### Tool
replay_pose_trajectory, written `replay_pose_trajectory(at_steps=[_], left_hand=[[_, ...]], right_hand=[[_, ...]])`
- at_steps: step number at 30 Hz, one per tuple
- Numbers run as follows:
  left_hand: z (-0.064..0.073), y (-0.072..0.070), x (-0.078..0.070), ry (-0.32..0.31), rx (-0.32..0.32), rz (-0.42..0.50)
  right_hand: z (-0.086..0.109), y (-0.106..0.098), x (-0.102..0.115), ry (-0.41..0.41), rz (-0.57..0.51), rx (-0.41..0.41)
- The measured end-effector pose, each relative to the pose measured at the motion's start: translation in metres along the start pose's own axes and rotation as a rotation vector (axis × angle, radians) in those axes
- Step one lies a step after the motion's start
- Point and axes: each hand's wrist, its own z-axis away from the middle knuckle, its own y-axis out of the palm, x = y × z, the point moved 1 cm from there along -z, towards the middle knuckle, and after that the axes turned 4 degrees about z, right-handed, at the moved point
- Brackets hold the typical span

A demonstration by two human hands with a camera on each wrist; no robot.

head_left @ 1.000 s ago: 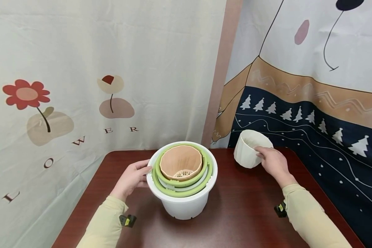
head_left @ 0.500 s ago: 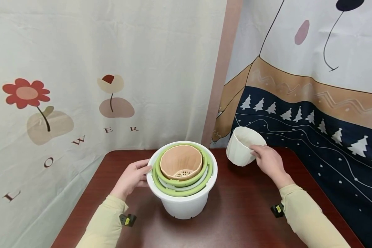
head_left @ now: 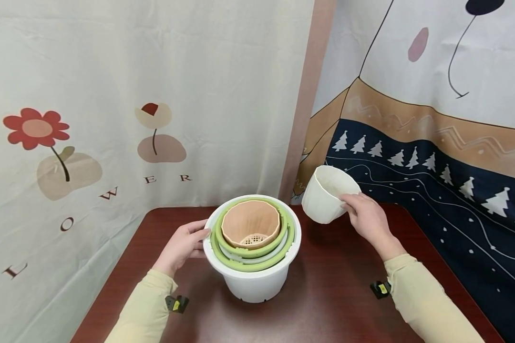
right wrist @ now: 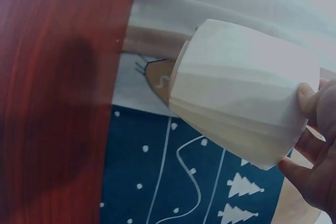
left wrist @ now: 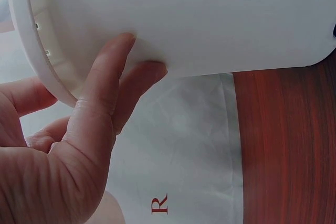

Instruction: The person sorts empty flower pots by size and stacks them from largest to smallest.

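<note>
A large white flowerpot [head_left: 257,286] stands on the table in the head view, with green-rimmed pots [head_left: 257,263] and a peach fluted pot [head_left: 251,221] nested inside it. My left hand [head_left: 182,247] grips its rim at the left. In the left wrist view the fingers [left wrist: 97,87] lie against the pot's outer wall, below the rim. To the right, my right hand [head_left: 369,219] pinches the rim of a smaller cream-white fluted flowerpot [head_left: 319,197]. That pot hangs tilted above the table, and its faceted side [right wrist: 241,87] fills much of the right wrist view.
The dark red table [head_left: 326,300] ends at a hanging curtain [head_left: 236,95] at the back. A navy cloth with white trees [head_left: 412,190] hangs along the right side. A small dark device sits on each wrist.
My right hand has lifted the cream-white flowerpot and carried it left, towards the nested pots. The left hand and the large white pot have stayed in place.
</note>
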Motion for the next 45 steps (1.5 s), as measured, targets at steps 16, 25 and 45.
replay_pose_trajectory(at_steps=[16, 25, 45], left_hand=[[-0.002, -0.001, 0.002, -0.005, -0.004, 0.014], [-0.002, 0.000, 0.002, -0.002, -0.004, 0.014], [-0.002, -0.001, 0.002, -0.007, -0.009, 0.014]], right_hand=[[-0.021, -0.023, 0.029, -0.104, -0.083, -0.144], [-0.033, -0.035, 0.045, -0.160, -0.143, -0.197], [-0.059, -0.055, 0.086, -0.374, -0.234, -0.191]])
